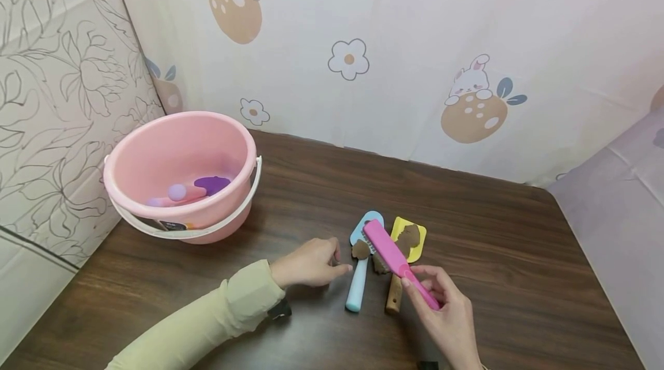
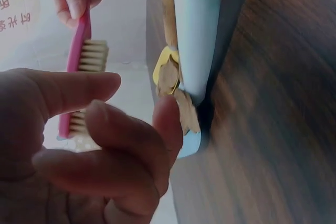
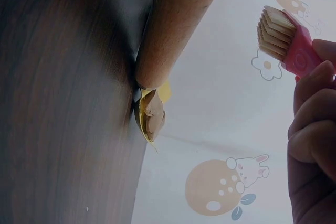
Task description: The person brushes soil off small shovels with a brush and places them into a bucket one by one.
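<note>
My right hand [image 1: 446, 312] grips the handle of a pink scrub brush [image 1: 386, 246], bristles facing down and left, held above two spatulas. In the left wrist view the brush's pale bristles [image 2: 93, 56] show in rows. The blue spatula [image 1: 357, 283] has a light blue handle; the yellow spatula [image 1: 421, 243] has a wooden one [image 3: 173, 30]. Both lie on the table with lumps of brown clay-like stuff [image 1: 408, 236] on them. My left hand [image 1: 311, 263] is beside the blue spatula's handle, fingers loosely bent, holding nothing. Whether it touches the spatula I cannot tell.
A pink bucket [image 1: 166, 157] with a white handle stands at the left of the dark wooden table [image 1: 482, 226]. Inside it are purple and pink items [image 1: 211, 184]. A printed curtain [image 1: 404, 70] hangs along the table's back edge.
</note>
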Demonstrator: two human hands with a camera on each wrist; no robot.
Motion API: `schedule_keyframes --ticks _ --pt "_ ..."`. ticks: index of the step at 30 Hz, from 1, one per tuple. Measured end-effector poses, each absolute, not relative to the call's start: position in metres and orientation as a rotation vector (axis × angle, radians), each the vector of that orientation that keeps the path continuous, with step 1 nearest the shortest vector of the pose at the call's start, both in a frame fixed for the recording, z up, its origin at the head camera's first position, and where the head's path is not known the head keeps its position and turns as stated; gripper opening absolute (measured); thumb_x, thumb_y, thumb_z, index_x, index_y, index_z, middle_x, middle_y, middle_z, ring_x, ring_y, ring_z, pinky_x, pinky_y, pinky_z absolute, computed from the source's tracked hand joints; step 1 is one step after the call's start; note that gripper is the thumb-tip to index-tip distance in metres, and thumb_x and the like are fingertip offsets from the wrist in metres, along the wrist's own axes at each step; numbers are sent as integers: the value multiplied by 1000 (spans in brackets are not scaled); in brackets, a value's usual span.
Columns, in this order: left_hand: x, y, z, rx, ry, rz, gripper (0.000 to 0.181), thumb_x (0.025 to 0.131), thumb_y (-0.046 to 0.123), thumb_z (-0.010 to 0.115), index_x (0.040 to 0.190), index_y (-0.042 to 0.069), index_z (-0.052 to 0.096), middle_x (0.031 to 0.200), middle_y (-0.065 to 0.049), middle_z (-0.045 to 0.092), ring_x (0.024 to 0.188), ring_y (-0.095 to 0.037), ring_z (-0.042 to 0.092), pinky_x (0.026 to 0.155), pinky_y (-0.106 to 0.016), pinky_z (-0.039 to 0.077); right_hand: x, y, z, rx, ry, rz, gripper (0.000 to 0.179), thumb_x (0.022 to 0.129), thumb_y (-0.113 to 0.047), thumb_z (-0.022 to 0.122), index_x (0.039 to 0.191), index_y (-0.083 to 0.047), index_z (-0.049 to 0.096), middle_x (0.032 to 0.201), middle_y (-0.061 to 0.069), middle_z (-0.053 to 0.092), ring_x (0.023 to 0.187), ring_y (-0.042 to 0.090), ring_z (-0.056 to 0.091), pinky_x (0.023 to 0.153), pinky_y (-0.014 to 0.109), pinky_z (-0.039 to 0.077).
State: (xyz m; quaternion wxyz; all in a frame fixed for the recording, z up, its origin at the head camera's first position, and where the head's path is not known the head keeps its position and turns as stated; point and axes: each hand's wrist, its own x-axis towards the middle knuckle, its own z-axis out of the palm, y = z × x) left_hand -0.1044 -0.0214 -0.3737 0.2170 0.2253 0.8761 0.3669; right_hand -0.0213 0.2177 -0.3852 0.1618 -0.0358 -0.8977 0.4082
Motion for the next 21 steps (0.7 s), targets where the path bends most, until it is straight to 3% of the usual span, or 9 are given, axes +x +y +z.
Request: schedule_keyframes --ticks 10,16,21 --pt "-101 -1 -387 560 2439 949 34 89 38 65 86 6 54 64 1 50 51 -9 45 47 -22 36 -21 217 -384 -107 -2564 1170 29 77 -11 80 100 -21 67 62 -7 56 42 0 39 39 18 31" --pt "-99 11 -397 483 2456 955 50 83 49 68 95 3 54 59 1 50 36 -10 45 36 -21 35 -21 218 -386 -104 -2561 1178 30 77 -10 79 101 -21 66 62 -8 56 42 -1 39 39 18 31" --pt "-97 17 -401 473 2441 987 47 85 42 69 100 0 55 58 -1 51 30 -10 44 31 -21 35 -22 218 -387 -95 -2556 1177 30 76 -9 79 101 -21 67 61 -8 55 42 -2 39 39 17 31"
